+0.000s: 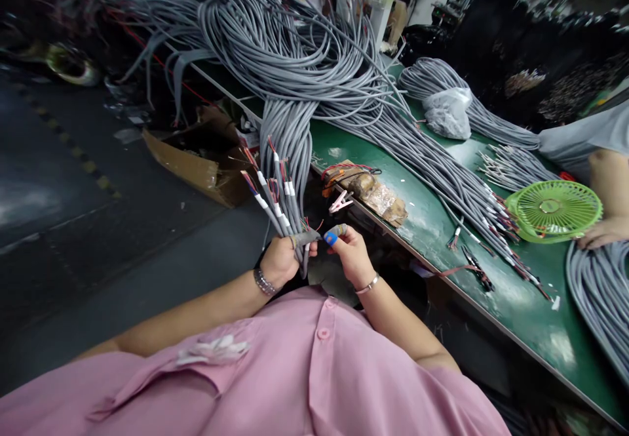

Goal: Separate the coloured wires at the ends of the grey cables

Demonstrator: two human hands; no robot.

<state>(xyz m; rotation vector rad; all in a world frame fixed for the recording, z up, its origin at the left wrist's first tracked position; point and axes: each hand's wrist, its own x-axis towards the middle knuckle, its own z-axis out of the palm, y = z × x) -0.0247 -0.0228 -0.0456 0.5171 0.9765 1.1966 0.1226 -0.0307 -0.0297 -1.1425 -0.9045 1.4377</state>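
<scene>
My left hand [285, 259] is closed around a bundle of grey cables [282, 193] that hangs down from a big heap on the green table. Their ends stick up with white sleeves and thin red and blue wires. A grey finger cover sits on my left thumb. My right hand [350, 251] is pinched next to the left, its fingertips in grey and blue covers, touching a thin wire end at the bundle. I wear a bracelet on each wrist and a pink shirt.
A large pile of grey cables [295, 49] covers the green table [521, 305]. Near the table edge lie a taped tool block [368, 190] and a pink clip [340, 202]. Another person's hand [602, 231] rests by a green fan grille [555, 210]. A cardboard box [201, 160] stands on the floor.
</scene>
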